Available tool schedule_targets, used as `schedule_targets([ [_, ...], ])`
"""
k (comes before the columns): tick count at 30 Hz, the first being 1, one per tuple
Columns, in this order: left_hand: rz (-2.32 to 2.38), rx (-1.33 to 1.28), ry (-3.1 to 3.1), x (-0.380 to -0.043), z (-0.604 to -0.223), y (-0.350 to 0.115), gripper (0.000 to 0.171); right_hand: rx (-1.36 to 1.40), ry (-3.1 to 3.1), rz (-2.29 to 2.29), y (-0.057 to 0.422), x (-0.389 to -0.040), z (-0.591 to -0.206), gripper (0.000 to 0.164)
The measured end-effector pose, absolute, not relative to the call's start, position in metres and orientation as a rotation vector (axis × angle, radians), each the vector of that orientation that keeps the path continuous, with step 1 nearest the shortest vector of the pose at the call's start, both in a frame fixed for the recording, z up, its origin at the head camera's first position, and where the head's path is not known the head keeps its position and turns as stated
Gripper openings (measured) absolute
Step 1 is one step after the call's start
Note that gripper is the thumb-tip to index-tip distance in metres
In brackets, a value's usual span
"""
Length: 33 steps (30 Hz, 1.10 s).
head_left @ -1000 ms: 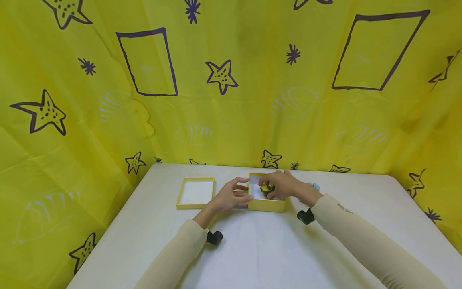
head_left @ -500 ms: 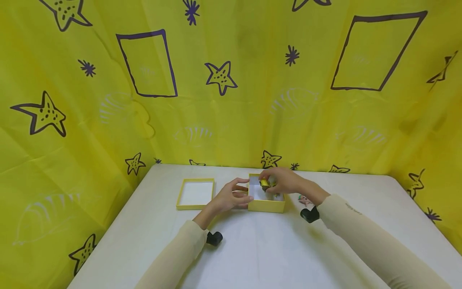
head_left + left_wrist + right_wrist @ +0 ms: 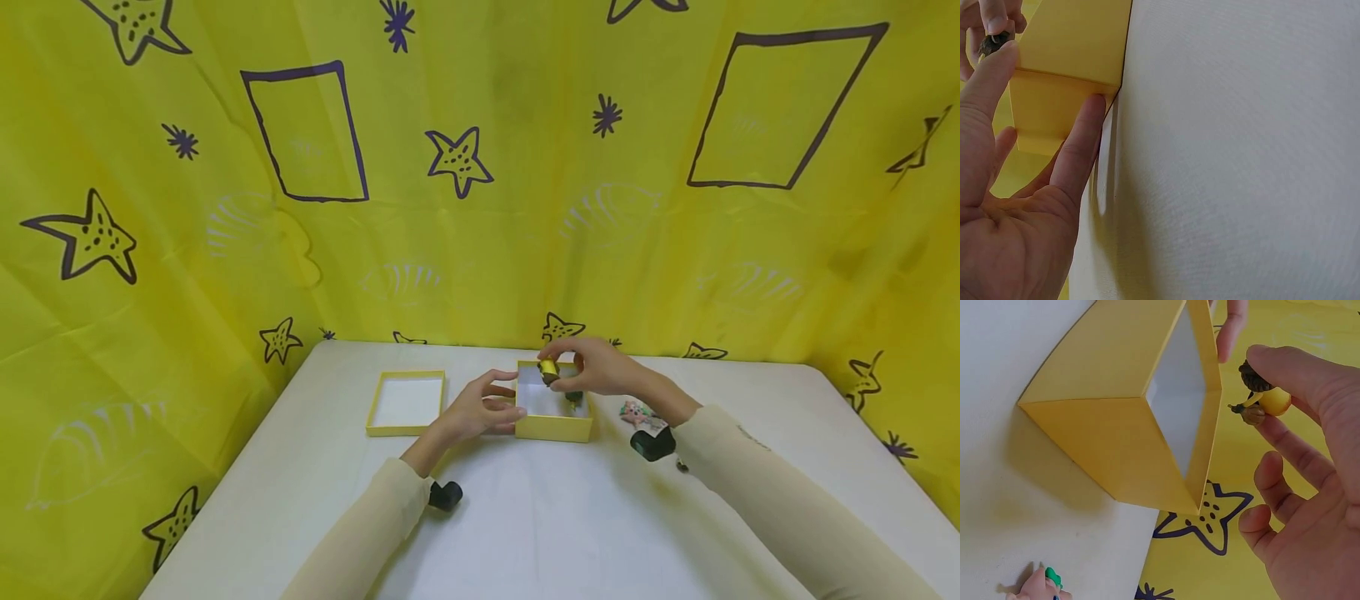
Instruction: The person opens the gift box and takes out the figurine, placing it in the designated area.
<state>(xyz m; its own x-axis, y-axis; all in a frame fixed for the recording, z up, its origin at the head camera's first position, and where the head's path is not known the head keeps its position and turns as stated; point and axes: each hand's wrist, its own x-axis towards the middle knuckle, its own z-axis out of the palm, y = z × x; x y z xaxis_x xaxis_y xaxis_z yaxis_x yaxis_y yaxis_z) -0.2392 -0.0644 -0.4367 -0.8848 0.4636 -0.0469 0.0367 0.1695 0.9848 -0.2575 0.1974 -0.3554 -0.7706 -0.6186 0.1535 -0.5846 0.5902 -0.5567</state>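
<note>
A yellow box (image 3: 553,428) with a white inside stands open-topped on the white table. At its left side is my left hand (image 3: 476,408), the thumb by the near corner and the fingertips against the wall; in the left wrist view one straight finger (image 3: 1082,140) touches it low down. My right hand (image 3: 603,367) is over the box's far right part and pinches a small toy figure (image 3: 549,372) between thumb and fingertips. In the right wrist view the figure (image 3: 1260,394) shows a dark bumpy cap, a yellow ball and a brownish lump. A small dark thing (image 3: 573,397) shows against the box's inside.
The box's yellow-rimmed lid (image 3: 405,431) lies inside up to the left. Right of the box is a pinkish toy with green (image 3: 633,412), partly behind the wrist camera (image 3: 653,444). A tiny dark object (image 3: 682,466) lies nearer. A yellow curtain (image 3: 495,250) hangs behind the table.
My right hand has risen from inside the box with the toy figure, shifting slightly away and to the right. The pinkish toy has come into view. My left hand stays against the box.
</note>
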Motion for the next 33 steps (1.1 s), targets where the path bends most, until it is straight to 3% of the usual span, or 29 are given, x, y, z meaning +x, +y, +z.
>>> schedule_targets([
  [15, 1.790, 0.485, 2.092, -0.240, -0.438, -0.065, 0.070, -1.038, 2.722, -0.977, 0.203, -0.251, -0.353, 0.041],
  [33, 1.793, 0.497, 2.110, -0.240, -0.438, -0.064, 0.070, -1.002, 2.798, -0.948, 0.241, -0.226, -0.350, 0.045],
])
